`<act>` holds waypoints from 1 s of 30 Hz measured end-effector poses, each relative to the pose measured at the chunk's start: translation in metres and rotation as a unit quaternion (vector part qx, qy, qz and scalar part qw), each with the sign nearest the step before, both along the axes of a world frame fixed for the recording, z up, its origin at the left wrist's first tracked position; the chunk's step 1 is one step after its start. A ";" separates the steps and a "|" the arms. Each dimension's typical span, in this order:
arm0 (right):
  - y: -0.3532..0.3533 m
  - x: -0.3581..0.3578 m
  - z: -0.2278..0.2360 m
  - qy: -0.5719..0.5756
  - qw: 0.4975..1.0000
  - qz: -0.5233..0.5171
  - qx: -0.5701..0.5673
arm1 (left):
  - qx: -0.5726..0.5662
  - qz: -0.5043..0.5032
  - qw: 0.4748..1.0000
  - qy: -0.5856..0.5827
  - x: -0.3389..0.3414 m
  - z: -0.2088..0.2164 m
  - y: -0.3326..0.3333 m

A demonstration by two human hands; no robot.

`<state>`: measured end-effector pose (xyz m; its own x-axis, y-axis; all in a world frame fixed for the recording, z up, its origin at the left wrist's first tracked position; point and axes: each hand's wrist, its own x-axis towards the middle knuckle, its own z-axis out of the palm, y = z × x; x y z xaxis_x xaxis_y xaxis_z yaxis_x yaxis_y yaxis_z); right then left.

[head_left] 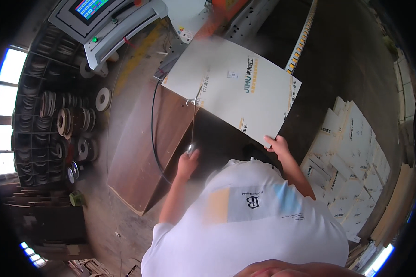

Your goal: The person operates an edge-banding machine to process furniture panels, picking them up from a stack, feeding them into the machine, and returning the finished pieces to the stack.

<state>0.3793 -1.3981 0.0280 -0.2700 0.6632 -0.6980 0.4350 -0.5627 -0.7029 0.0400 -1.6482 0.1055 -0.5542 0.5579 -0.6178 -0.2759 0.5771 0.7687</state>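
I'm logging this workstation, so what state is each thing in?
Screen: lit.
White board: printed side up, near corner gripped by the right hand.
Metal tool: held in the left hand.
Black hose: bent in a long curve.
Other white boards: piled up.
Rolls: mostly on edge, in rows.

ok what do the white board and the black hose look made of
White board: perhaps a wood-based panel under smooth film or laminate, being flat, stiff and printed on its face; its core is unclear.
Black hose: likely rubber or plastic with a smooth finish, since it bends in one even curve.
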 end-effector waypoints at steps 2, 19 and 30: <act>-0.002 -0.002 -0.004 0.011 0.999 -0.033 -0.002 | -0.017 -0.007 1.000 -0.009 0.009 0.004 0.003; 0.159 -0.011 -0.001 0.029 0.988 -0.122 0.092 | -0.219 -0.390 0.868 0.218 0.048 0.077 0.084; 0.176 0.049 -0.053 0.120 0.942 -0.294 0.107 | -0.272 -0.629 0.652 0.324 0.036 0.063 0.164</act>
